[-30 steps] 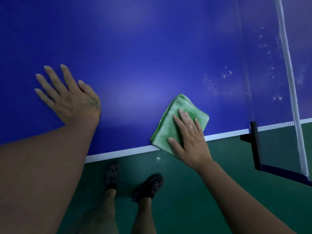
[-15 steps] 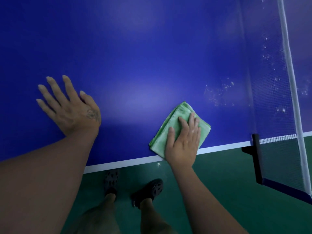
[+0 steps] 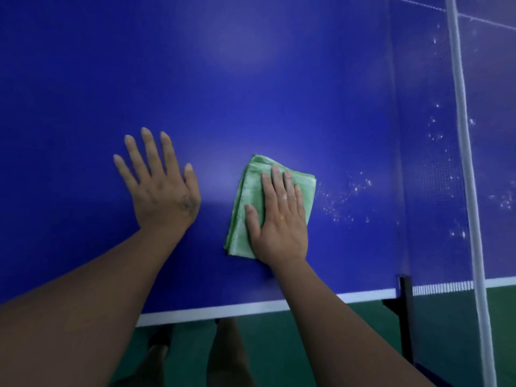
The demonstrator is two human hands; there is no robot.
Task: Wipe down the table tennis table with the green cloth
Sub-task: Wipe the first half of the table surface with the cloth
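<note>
1. One blue counter (image 3: 251, 79) fills most of the view, with one white line (image 3: 237, 310) running along its near edge.
2. One green cloth (image 3: 247, 191), folded into a flat pad, lies on the counter, set back from the near edge.
3. Two bare hands are in view. The right grip (image 3: 279, 219) lies flat on the cloth with its fingers straight and close together and the thumb out to the side. It presses the pad down and curls round nothing. It covers the cloth's right and near part.
4. The left grip (image 3: 163, 188) rests flat on the bare counter just left of the cloth, not touching it, with five fingers spread and nothing held. One dark mark shows on its back.
5. White specks (image 3: 343, 196) dot the counter just right of the cloth, and more lie behind the net. They are too small to count.
6. One net (image 3: 435, 163) stands at the right, with one white top band (image 3: 463, 163) and one black post (image 3: 406, 311) at the counter's edge.
7. Below the edge are the green floor (image 3: 307, 344), two bare legs (image 3: 223, 356) and one dark shoe (image 3: 160, 335).
</note>
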